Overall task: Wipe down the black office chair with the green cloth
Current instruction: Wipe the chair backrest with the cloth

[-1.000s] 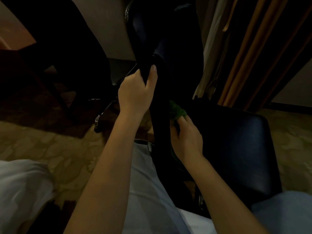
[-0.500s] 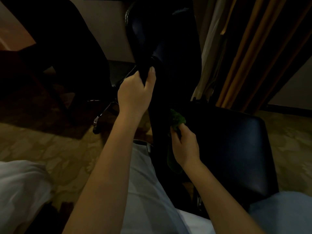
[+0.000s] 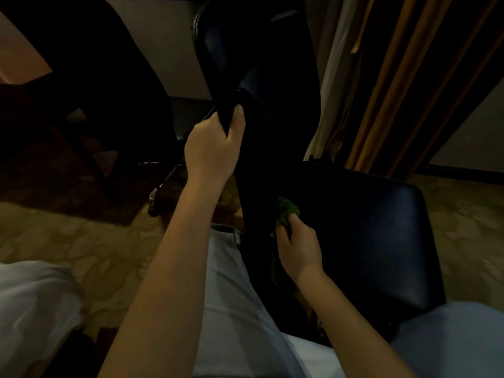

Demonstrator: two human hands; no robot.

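Left grip (image 3: 215, 148) clamps black office chair (image 3: 368, 227) at 11 o'clock; right grip (image 3: 298, 249) pinches bunched green cloth (image 3: 287, 210), which could slip.

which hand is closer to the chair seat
Right. The right hand holds the green cloth at the edge of the seat; the left hand grips the backrest edge higher up.

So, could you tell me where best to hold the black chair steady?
Probably the backrest's side edge, from the left, as the left hand does: it is thin enough to wrap, and clear of the green cloth in the right hand.
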